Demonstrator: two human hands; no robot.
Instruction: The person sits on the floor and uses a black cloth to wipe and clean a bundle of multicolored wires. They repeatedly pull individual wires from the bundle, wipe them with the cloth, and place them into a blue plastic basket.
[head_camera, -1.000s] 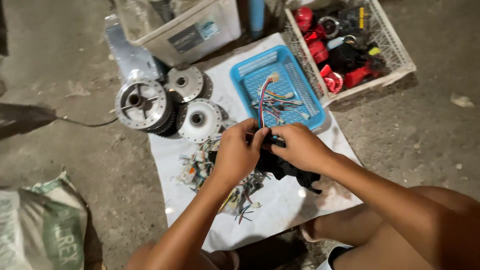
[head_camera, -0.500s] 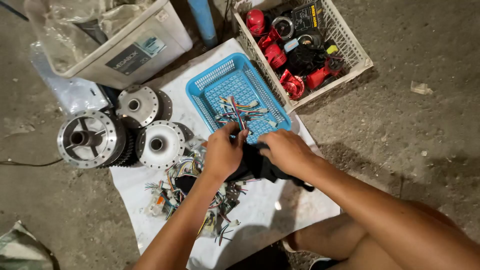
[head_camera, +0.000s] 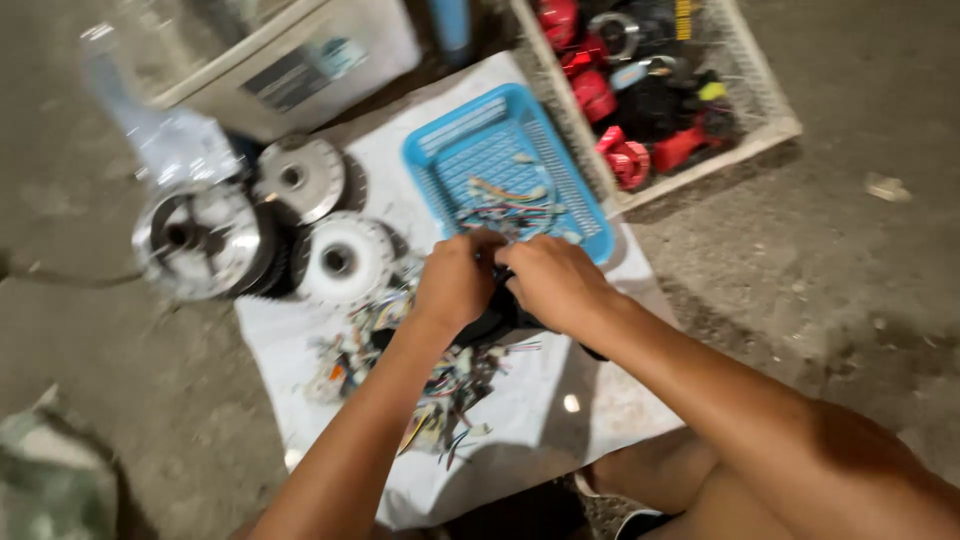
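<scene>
- At the far left, three round metal hubs (head_camera: 205, 240) are sitting together on the floor and the edge of a white sheet (head_camera: 560, 420): one large and silvery, one smaller grey one behind it, one white one to its right.
- Behind them, a pale plastic bin (head_camera: 300, 70) is standing on the floor, one only, with a crumpled clear bag (head_camera: 170, 140) leaning at its front corner.
- Below the hubs, a loose heap of small coloured wires and connectors (head_camera: 430, 380) is lying on the sheet; it is too blurred for you to count the pieces.
- Your left hand (head_camera: 455, 285) is curling tight around the left end of a black part (head_camera: 490, 325), fingers folded over it.
- The black part is sitting just above the sheet, between your two hands and just in front of the blue basket; most of it is being hidden by your fingers.
- Your right hand (head_camera: 555, 280) is gripping the same black part from the right, knuckles up, touching your left hand.
- Just beyond your hands, one blue plastic basket (head_camera: 450, 160) is resting on the sheet, holding a small bundle of coloured wires (head_camera: 510, 205).
- At the right, one white wire crate (head_camera: 770, 110) is standing on the floor, holding red and black parts (head_camera: 625, 155); you cannot count them in the blur.
</scene>
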